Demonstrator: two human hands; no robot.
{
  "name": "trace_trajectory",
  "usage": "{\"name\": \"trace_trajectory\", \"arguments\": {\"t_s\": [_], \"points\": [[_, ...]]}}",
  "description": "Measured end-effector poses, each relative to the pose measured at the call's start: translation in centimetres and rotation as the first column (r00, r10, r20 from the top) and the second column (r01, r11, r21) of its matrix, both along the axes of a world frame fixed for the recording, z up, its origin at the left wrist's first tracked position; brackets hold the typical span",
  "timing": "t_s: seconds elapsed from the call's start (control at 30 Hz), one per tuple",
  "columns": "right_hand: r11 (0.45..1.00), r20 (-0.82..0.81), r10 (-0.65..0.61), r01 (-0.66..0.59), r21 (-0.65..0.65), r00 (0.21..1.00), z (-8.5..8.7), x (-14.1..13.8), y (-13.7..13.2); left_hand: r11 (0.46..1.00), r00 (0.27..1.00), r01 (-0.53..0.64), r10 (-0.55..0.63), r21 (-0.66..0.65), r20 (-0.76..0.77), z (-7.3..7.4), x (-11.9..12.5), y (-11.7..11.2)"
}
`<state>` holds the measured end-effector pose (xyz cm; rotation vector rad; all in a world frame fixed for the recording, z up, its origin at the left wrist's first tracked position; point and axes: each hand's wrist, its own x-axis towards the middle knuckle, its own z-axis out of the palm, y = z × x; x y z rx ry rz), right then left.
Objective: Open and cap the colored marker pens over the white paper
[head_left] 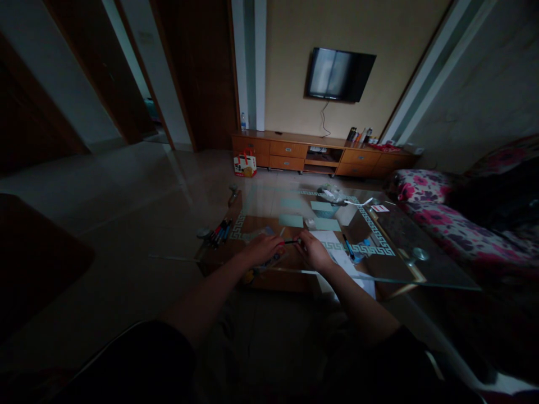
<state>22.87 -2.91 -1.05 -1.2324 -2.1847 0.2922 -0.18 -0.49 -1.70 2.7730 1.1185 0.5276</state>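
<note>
Over the near edge of the glass coffee table (pixel 446 275), both my hands are closed on a slim dark pen (pixel 290 242). My left hand (pixel 263 249) grips its left end, where a bit of red shows at the fingers. The right end is pinched by the fingertips of my right hand (pixel 314 251). Under and beside my left hand lies a clear plastic packet (pixel 275 259), partly covered. White paper sheets (pixel 326 240) lie beyond and to the right of my right hand. A bundle of pens (pixel 219 233), black, red and blue, rests at the table's left end.
A blue pen (pixel 348 247) lies right of the papers. A clear plastic bag (pixel 332 193) and a red-and-white card (pixel 379 208) are toward the far right. Beyond stand a wooden TV cabinet (pixel 288 150) and a gift bag (pixel 245 165). A flowered sofa (pixel 433 216) borders the right.
</note>
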Motion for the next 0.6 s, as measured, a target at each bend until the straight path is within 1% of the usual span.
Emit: {"name": "trace_trajectory", "arguments": {"t_s": [0.2,0.37,0.47,0.6], "points": [[1.0,0.009,-0.005,0.005,-0.006,1.0,-0.03,-0.11,0.08,0.999,1.0,0.017,-0.018,-0.051,-0.017,-0.08,-0.01,0.05],[1.0,-0.011,0.01,-0.01,0.002,1.0,-0.04,-0.24,0.11,0.999,0.999,-0.008,0.006,-0.045,-0.035,-0.64,0.02,0.36],[1.0,-0.018,0.02,-0.02,0.001,1.0,0.21,-0.23,-0.01,0.999,1.0,-0.012,0.011,-0.045,-0.022,-0.81,0.05,0.41],[1.0,0.012,0.015,-0.014,-0.013,1.0,0.5,-0.17,-0.22,0.997,1.0,-0.022,0.022,-0.07,0.001,-0.82,-0.01,0.4]]}}
